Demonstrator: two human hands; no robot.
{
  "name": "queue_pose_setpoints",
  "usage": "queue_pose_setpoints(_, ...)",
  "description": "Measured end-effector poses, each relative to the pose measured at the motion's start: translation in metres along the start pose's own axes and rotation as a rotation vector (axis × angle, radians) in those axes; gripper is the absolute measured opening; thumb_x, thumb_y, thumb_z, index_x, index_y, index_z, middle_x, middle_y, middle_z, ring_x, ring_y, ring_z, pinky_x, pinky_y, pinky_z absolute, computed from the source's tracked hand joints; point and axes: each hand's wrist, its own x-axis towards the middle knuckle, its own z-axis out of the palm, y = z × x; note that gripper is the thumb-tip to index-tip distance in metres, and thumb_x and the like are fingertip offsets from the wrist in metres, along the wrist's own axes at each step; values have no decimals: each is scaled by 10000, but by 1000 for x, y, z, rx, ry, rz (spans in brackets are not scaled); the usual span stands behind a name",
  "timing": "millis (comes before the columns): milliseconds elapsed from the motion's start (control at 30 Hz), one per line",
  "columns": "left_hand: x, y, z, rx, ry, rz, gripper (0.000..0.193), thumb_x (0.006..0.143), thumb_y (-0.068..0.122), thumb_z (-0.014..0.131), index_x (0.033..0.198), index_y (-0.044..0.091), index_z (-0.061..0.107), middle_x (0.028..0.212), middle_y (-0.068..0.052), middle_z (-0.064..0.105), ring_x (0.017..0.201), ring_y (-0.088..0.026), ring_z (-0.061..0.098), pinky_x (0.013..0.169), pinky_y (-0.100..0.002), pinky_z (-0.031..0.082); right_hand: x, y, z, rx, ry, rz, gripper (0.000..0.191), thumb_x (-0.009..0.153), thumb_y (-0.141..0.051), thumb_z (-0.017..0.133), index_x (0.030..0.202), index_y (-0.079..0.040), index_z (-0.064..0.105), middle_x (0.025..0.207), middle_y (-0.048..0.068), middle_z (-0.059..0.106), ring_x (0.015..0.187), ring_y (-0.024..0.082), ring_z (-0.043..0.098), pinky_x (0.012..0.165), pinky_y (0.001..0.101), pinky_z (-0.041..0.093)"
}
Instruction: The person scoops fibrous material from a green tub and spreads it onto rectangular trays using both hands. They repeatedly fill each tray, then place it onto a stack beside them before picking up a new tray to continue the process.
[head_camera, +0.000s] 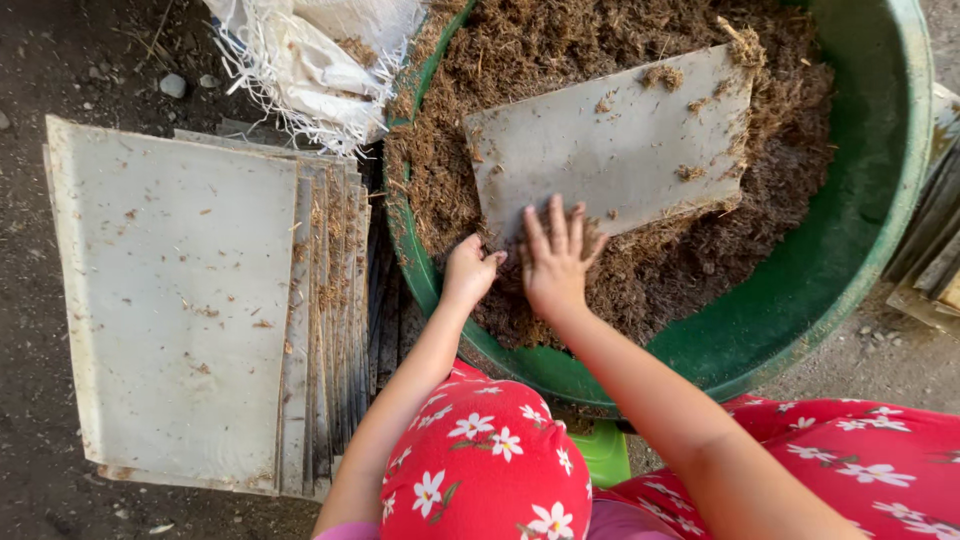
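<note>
Seen from above: grey sheet (615, 140) lying flat on brown fibre (700, 250) inside a green tub (880, 230), long axis running left to right, right end tilted slightly toward the far rim. Right hand (555, 265) pressed on the fibre at the sheet's near edge, fingers spread and released, tips touching the sheet. Left hand (468, 270) just beside it, curled into the fibre; whether grasping anything, impossible to tell. Stack of similar sheets (200, 300) on the ground at left.

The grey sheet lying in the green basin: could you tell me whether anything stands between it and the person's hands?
Nothing visible does. The right hand rests its fingertips on the lower edge of the grey sheet; the left hand is in the brown fibre just beside it. Only loose fibre clumps lie on the sheet.
</note>
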Motion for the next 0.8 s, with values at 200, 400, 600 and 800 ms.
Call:
queue_pose_setpoints(200, -5, 13, -4, 252, 15, -49, 256, 921, 85, 733, 1163, 31, 669, 739, -61, 682, 573, -125, 544, 526, -321, 433, 35, 60, -14, 62, 196, 317, 520, 1109, -315, 454, 1620, -308, 353, 1753, 110, 102, 1603, 370, 11, 1220, 646, -124)
queue_pose_setpoints(400, -5, 17, -4, 220, 15, -42, 254, 927, 112, 770, 1119, -3, 652, 768, -88, 645, 604, -104, 565, 543, -299, 457, 103, 176, -56, 293, 337, 946, 510, 1139, -334, 358, 1627, -221, 258, 1737, 87, 120, 1592, 289, 102, 1238, 649, -4)
queue_pose_setpoints(600, -1, 7, -2, -3, -25, -64, 263, 911, 62, 726, 1159, 14, 653, 814, -65, 707, 641, -100, 588, 557, -270, 489, 46, 216, -34, 555, 516, 760, 540, 1151, -342, 309, 1634, -111, 240, 1703, 164, 178, 1565, 325, 215, 1292, 474, 218)
queue_pose_setpoints(800, 1, 4, -3, -90, -70, -33, 294, 903, 53, 710, 1188, 27, 642, 903, -34, 732, 676, -82, 626, 581, -270, 530, -32, 145, 21, 511, 150, 852, 728, 1071, -493, 436, 1639, -98, 211, 1694, 174, 193, 1559, 388, 169, 1256, 530, 172)
